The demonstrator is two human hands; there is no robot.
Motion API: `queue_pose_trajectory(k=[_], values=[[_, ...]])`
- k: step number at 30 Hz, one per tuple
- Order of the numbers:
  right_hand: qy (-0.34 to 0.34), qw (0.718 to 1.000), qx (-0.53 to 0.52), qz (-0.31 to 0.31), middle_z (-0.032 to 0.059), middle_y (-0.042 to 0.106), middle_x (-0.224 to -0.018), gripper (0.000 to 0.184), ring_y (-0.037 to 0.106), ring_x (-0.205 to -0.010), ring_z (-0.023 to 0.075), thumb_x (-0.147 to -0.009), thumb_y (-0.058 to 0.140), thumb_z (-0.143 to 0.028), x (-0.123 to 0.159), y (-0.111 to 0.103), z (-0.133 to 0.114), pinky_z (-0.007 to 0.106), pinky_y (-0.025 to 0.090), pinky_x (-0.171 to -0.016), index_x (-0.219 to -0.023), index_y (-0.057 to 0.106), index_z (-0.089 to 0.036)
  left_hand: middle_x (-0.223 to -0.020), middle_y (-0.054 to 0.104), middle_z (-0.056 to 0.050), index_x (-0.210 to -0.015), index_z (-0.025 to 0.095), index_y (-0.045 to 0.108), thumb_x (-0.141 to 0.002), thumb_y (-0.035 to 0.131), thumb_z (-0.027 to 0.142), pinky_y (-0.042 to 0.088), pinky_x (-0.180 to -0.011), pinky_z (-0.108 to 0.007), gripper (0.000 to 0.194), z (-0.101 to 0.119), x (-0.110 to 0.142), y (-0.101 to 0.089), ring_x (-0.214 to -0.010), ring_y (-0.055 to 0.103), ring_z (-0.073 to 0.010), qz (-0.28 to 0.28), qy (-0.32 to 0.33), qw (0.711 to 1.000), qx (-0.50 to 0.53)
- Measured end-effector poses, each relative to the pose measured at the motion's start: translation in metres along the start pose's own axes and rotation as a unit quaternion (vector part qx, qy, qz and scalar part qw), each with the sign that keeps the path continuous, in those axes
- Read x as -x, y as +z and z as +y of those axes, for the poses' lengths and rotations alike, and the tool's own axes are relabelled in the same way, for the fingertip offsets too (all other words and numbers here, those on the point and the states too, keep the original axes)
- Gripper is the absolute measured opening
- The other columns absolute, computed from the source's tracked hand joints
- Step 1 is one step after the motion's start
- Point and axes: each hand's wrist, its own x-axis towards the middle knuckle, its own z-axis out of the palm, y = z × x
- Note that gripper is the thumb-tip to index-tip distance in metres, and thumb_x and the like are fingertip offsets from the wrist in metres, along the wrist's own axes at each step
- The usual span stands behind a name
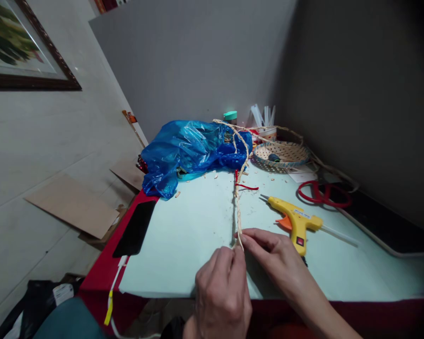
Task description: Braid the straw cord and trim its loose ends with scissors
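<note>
Head view: bare left hand [223, 287], fingers curled in at the loose near end of a slender, straw-coloured plaited fibre cord [238, 207], exact grip hidden; bare right hand [281, 256] just beside, thumb and forefinger pinched narrow on the same cord, where divided into strands. Step in hand, by appearance: plaiting of the strands between the two hands. Next move judged to call for strands kept apart and evenly taut before crossing. Beneath the hands: flat, pale green sheet [183, 230] over red cloth [104, 270]. Right of the hands: yellow plastic glue gun [297, 219] with orange trigger; barrel print too small to read. Left of the hands: black rectangular phone [136, 228]; farther left and lower, white label [62, 293] on black material, illegible. Straight beyond the hands: short red tie [250, 188] at the cord. Beyond the right hand: red-handled scissors [317, 193]. Farthest from the hands: crumpled, shiny blue plastic bag [187, 146], cord passing by its right end; rightward, round, shallow woven basket [293, 153].
</note>
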Motion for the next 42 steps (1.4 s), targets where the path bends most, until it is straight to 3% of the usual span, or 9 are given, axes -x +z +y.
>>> queue_pose_trajectory(k=[6, 11, 18, 21, 27, 31, 35, 39, 42], values=[[0.017, 0.996, -0.061, -0.069, 0.0029, 0.067, -0.073, 0.033, 0.059, -0.071, 0.0179, -0.087, 0.054, -0.047, 0.0, -0.005, -0.002, 0.027, 0.043, -0.066, -0.082, 0.065, -0.016, -0.07, 0.061, -0.011, -0.104, -0.004, 0.064, -0.081, 0.05, -0.004, 0.044, -0.057, -0.03, 0.027, 0.004, 0.005, 0.003, -0.065, 0.054, -0.0194, -0.032, 0.066, 0.997, -0.009], [0.018, 0.99, -0.098, -0.095, 0.0022, 0.066, -0.075, 0.033, 0.054, -0.066, 0.0139, -0.088, 0.055, -0.049, 0.0, -0.008, 0.002, 0.024, 0.039, -0.061, -0.084, 0.062, -0.016, -0.086, 0.06, -0.008, -0.087, 0.014, 0.067, -0.091, 0.047, 0.015, 0.045, -0.071, -0.031, 0.021, -0.007, -0.019, -0.015, -0.081, 0.057, -0.0186, -0.105, -0.155, 0.967, 0.173], [0.003, 0.99, -0.095, -0.107, 0.0022, 0.063, -0.082, 0.035, 0.053, -0.075, 0.0158, -0.091, 0.051, -0.049, 0.001, -0.012, 0.007, 0.025, 0.039, -0.066, -0.101, 0.06, -0.017, -0.069, 0.057, 0.001, -0.09, 0.014, 0.057, -0.084, 0.062, 0.034, 0.026, -0.043, -0.018, 0.022, -0.032, -0.051, -0.004, -0.049, 0.038, -0.0053, -0.337, -0.432, 0.687, 0.477], [-0.03, 0.991, -0.049, -0.12, 0.0017, 0.063, -0.081, 0.031, 0.056, -0.077, 0.0172, -0.095, 0.045, -0.046, 0.004, -0.013, 0.003, 0.027, 0.041, -0.069, -0.101, 0.057, -0.018, -0.067, 0.057, 0.0, -0.092, 0.013, 0.054, -0.081, 0.064, 0.033, 0.017, -0.039, -0.018, 0.025, -0.036, -0.049, 0.002, -0.042, 0.03, -0.0031, -0.331, -0.45, 0.645, 0.521], [-0.045, 0.983, 0.129, -0.119, 0.0014, 0.061, -0.073, 0.029, 0.055, -0.067, 0.017, -0.098, 0.034, -0.041, 0.013, -0.011, -0.006, 0.03, 0.038, -0.065, -0.087, 0.051, -0.021, -0.059, 0.042, 0.008, -0.091, 0.017, 0.052, -0.082, 0.061, 0.031, 0.019, -0.039, -0.019, 0.02, -0.04, -0.037, 0.001, -0.041, 0.028, -0.0042, -0.32, -0.469, 0.654, 0.5], [-0.08, 0.958, 0.263, -0.08, 0.0013, 0.058, -0.07, 0.029, 0.053, -0.06, 0.0169, -0.099, 0.031, -0.032, 0.02, -0.008, 0.001, 0.029, 0.036, -0.058, -0.081, 0.051, -0.022, -0.057, 0.043, 0.006, -0.076, 0.017, 0.054, -0.085, 0.055, 0.032, 0.025, -0.045, -0.021, 0.017, -0.036, -0.035, 0.001, -0.047, 0.035, -0.0077, -0.333, -0.427, 0.754, 0.372], [-0.223, 0.877, 0.423, 0.056, 0.0025, 0.053, -0.073, 0.023, 0.052, -0.053, 0.0176, -0.094, 0.036, -0.018, 0.027, -0.005, 0.008, 0.029, 0.031, -0.049, -0.081, 0.055, -0.022, -0.057, 0.046, 0.003, -0.065, 0.017, 0.053, -0.084, 0.053, 0.028, 0.029, -0.055, -0.024, 0.023, -0.027, -0.04, 0.0, -0.057, 0.04, -0.011, -0.325, -0.361, 0.836, 0.254], [-0.293, 0.815, 0.48, 0.137, 0.0003, 0.047, -0.066, 0.017, 0.048, -0.046, 0.0171, -0.092, 0.041, -0.016, 0.039, 0.003, 0.004, 0.03, 0.027, -0.044, -0.079, 0.051, -0.022, -0.057, 0.047, 0.002, -0.062, 0.017, 0.051, -0.082, 0.052, 0.028, 0.03, -0.055, -0.024, 0.024, -0.023, -0.042, 0.001, -0.057, 0.042, -0.0115, -0.315, -0.389, 0.826, 0.258], [-0.324, 0.804, 0.483, 0.127, 0.0006, 0.05, -0.068, 0.014, 0.049, -0.048, 0.0156, -0.089, 0.042, -0.012, 0.049, 0.014, 0.005, 0.029, 0.029, -0.044, -0.094, 0.053, -0.019, -0.058, 0.047, 0.002, -0.064, 0.015, 0.051, -0.082, 0.053, 0.028, 0.029, -0.051, -0.021, 0.022, -0.024, -0.037, 0.001, -0.054, 0.04, -0.0089, -0.307, -0.438, 0.762, 0.366]])
